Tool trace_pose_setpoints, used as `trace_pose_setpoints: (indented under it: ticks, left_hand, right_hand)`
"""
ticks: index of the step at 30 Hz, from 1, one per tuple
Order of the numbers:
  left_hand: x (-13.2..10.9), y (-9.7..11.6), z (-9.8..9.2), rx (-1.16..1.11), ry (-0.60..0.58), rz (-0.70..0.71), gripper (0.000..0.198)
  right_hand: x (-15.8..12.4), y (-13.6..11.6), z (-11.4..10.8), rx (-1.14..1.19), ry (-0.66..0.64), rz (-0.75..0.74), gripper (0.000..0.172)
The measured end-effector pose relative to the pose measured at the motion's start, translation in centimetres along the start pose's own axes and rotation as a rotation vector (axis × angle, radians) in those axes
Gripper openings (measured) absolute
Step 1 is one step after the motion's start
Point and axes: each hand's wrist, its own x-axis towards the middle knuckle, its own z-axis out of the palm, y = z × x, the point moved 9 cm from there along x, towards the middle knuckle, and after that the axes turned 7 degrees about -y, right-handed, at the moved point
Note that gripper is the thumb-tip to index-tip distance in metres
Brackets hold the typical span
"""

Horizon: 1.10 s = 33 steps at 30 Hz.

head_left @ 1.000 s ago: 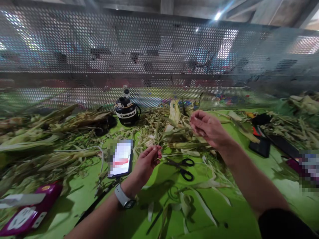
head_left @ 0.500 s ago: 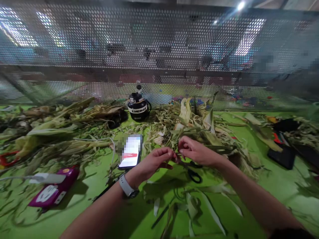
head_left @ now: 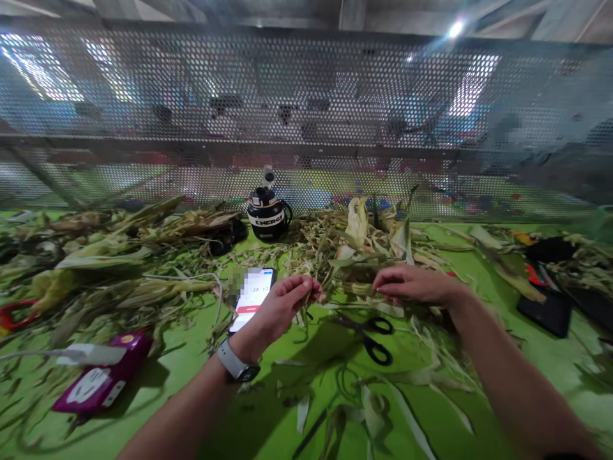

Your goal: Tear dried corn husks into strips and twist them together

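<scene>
My left hand (head_left: 287, 303), with a grey-strapped watch (head_left: 237, 361) on its wrist, is closed in a pinch on a thin corn husk strip (head_left: 322, 295) at the near edge of a husk pile. To the right, my right hand (head_left: 407, 284) is over the pile of corn husks (head_left: 354, 255), fingers loosely bent and apart from the thumb, nothing seen in them. Whether its fingertips touch the husks I cannot tell. Between and below the hands lie black-handled scissors (head_left: 371, 332). A lit phone (head_left: 256, 294) lies partly behind my left hand.
A black jug marked ENERGY (head_left: 267, 220) stands at the back, before a perforated metal screen (head_left: 306, 115). At left are more husks (head_left: 105, 262), a purple power bank (head_left: 103, 377) and orange scissor handles (head_left: 16, 313). A dark phone (head_left: 546, 310) lies right. Loose strips litter the green table (head_left: 201, 396).
My hands have moved apart: the left a little left with the husk strip, the right to the right. The scissors now show more fully. The view has tilted up slightly.
</scene>
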Motion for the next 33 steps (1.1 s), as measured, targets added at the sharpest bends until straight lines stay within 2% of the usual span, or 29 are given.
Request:
trace_pose_setpoints:
  ticks: [3, 6, 10, 14, 17, 20, 25, 29, 33]
  left_hand:
    - [-0.2, 1.4, -0.6, -0.111, 0.071, 0.084, 0.017]
    - [-0.3, 2.2, -0.7, -0.124, 0.082, 0.113, 0.017]
    - [-0.4, 2.0, -0.1, -0.017, 0.04, 0.04, 0.017]
    - [-0.7, 0.4, 2.0, 0.124, -0.09, -0.069, 0.017]
    - [-1.1, -2.1, 3.9, 0.061, -0.185, -0.24, 0.016]
    - [-1.3, -3.8, 5.5, -0.07, -0.215, -0.356, 0.018]
    - [-1.2, -4.6, 7.6, -0.204, -0.297, -0.432, 0.017]
    - [-0.3, -4.6, 7.0, -0.22, -0.242, -0.343, 0.017]
    - [0.5, -4.6, 5.4, -0.082, -0.154, -0.286, 0.021]
  right_hand:
    - [-0.3, 1.7, -0.4, 0.035, -0.078, 0.035, 0.03]
    - [0.1, 2.4, -0.5, 0.033, -0.083, 0.054, 0.033]
    - [0.5, -0.1, 0.7, -0.053, -0.054, -0.021, 0.031]
    - [0.2, -4.2, 2.8, -0.113, -0.035, -0.145, 0.03]
    - [-0.3, -6.1, 3.3, -0.132, 0.031, -0.208, 0.028]
    - [-0.7, -6.7, 2.8, -0.148, 0.129, -0.252, 0.026]
    - [-1.0, -6.2, 1.3, -0.067, 0.275, -0.266, 0.026]
    - [-1.3, -5.9, 0.7, -0.037, 0.301, -0.263, 0.027]
    - [-1.7, -6.5, 1.1, -0.325, 0.31, -0.236, 0.021]
